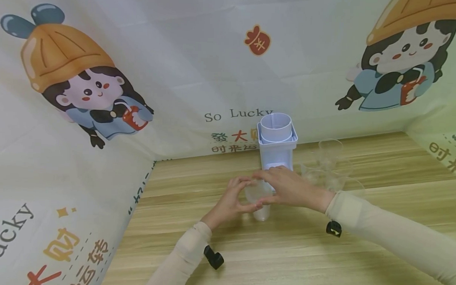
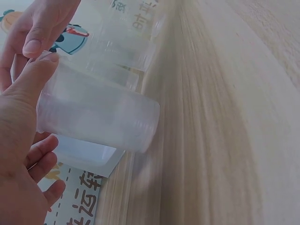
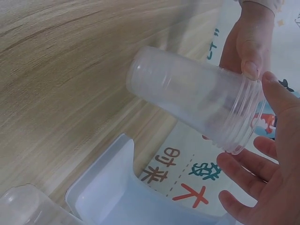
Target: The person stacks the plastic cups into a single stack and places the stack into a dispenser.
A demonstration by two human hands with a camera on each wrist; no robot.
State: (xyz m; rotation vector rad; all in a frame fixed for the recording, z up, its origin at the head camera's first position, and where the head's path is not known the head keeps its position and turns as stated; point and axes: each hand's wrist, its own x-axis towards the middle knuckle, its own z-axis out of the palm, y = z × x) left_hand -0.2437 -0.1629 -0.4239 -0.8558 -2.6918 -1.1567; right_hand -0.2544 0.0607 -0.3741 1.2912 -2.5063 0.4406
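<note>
Both hands hold a small stack of translucent plastic cups (image 1: 262, 213) above the wooden table, its several rims close together in the right wrist view. My left hand (image 1: 229, 203) grips the rim end from the left, its thumb on the near side. From the right, my right hand (image 1: 286, 188) holds the same rim end between thumb and fingers. The closed base of the cups (image 2: 136, 122) points away from both palms. Directly behind the hands stands a pale-blue cup dispenser (image 1: 277, 148) with a round tube on top; the hands partly hide its lower part.
Several clear plastic cups (image 1: 329, 171) stand on the table right of the dispenser, close to my right forearm. A printed cloth (image 1: 200, 74) hangs behind and along the sides of the wooden table (image 1: 284, 257).
</note>
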